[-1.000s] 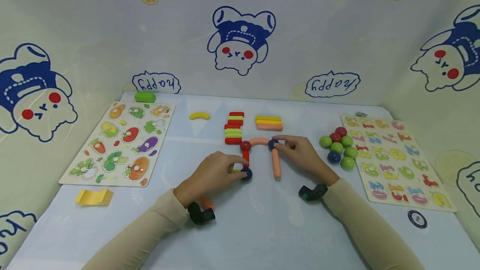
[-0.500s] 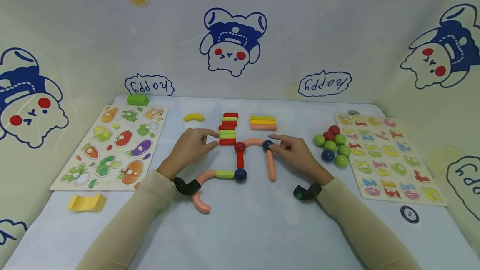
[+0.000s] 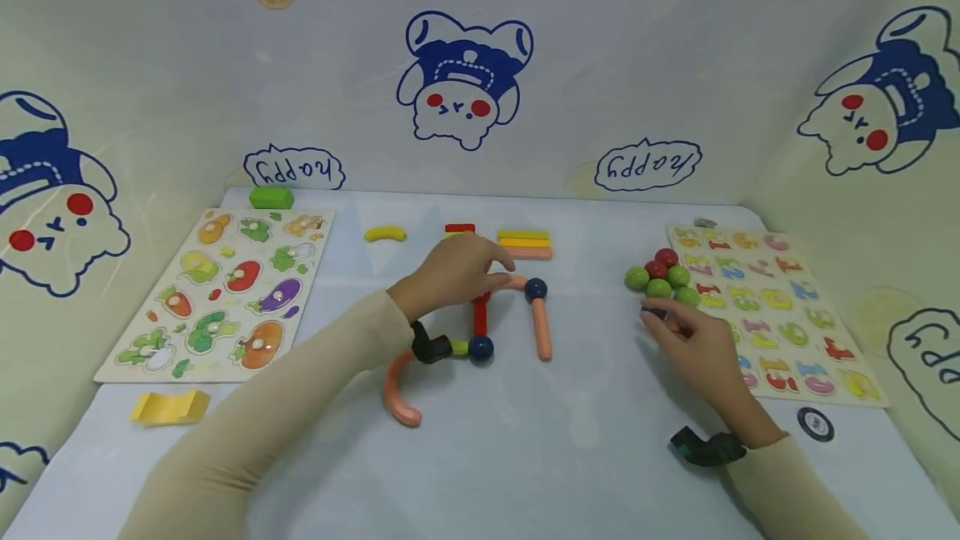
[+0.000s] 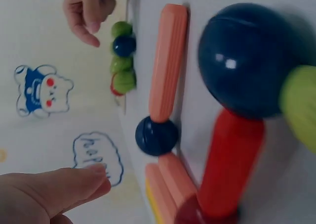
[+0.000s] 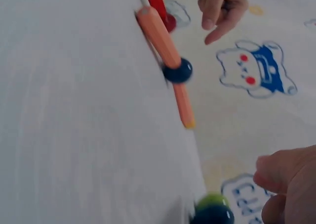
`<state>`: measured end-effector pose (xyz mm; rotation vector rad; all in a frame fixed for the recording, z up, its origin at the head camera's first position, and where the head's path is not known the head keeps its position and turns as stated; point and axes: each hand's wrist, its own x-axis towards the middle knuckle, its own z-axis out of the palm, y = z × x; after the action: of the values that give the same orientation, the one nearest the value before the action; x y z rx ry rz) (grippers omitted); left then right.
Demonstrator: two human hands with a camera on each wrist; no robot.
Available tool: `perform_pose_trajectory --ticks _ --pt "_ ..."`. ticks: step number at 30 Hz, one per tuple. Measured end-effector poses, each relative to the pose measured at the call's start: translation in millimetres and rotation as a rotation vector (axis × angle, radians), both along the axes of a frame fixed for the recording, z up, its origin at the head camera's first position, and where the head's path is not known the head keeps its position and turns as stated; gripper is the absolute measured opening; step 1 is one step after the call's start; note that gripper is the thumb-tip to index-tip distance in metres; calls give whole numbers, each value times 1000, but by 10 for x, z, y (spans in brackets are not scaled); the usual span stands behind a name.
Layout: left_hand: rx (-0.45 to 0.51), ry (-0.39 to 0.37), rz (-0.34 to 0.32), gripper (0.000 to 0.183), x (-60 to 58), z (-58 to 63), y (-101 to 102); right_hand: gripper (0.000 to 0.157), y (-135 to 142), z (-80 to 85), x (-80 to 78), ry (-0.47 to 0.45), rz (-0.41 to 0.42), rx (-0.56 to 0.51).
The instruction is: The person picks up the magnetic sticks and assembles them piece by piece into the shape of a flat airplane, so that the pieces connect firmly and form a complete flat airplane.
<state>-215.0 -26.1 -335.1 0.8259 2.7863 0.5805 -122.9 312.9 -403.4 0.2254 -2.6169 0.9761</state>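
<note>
My left hand (image 3: 457, 273) hovers over the chain of magnetic sticks and balls, thumb and fingertips apart and holding nothing. It hides the red ball and part of the curved pink stick. A dark blue ball (image 3: 536, 289) joins that stick to a straight pink stick (image 3: 542, 329). Below my left hand, a red stick (image 3: 480, 317) meets another dark blue ball (image 3: 481, 348), beside a short green stick (image 3: 460, 347). My right hand (image 3: 697, 348) is above the loose balls, nearest a dark blue ball (image 5: 213, 216). In the right wrist view its fingers are apart from that ball.
Green balls (image 3: 637, 277) and red balls (image 3: 666, 257) cluster beside the right puzzle board (image 3: 795, 315). A vegetable board (image 3: 225, 298) lies left, near a yellow block (image 3: 170, 407). Yellow and pink sticks (image 3: 524, 245) lie behind the chain.
My left hand goes from the lower blue ball to the left of the stacked sticks, then right over the chain. My right hand leaves the chain's blue ball and moves right to the loose balls.
</note>
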Motion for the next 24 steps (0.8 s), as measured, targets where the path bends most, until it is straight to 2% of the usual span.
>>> perform_pose_trajectory --ticks 3,6,9,12,18,22,24 --pt "-24 -33 -19 33 -65 -10 208 27 159 18 69 -7 -99 66" --pt "-26 -33 -34 33 -131 -94 344 33 271 32 93 -39 -178 140" --pt "-23 -16 -48 37 -173 -186 426 41 336 36 98 -81 -223 194" --pt "-15 -9 -59 35 -183 -231 464 47 357 26 93 -118 -229 234" --pt "-16 -5 -38 27 -183 -231 474 50 361 49 91 -158 -203 263" --pt "3 -45 -29 28 -206 -251 482 49 370 92 127 -161 -201 250" --pt "19 -73 -22 29 -216 -262 486 47 329 115 148 -155 -192 210"
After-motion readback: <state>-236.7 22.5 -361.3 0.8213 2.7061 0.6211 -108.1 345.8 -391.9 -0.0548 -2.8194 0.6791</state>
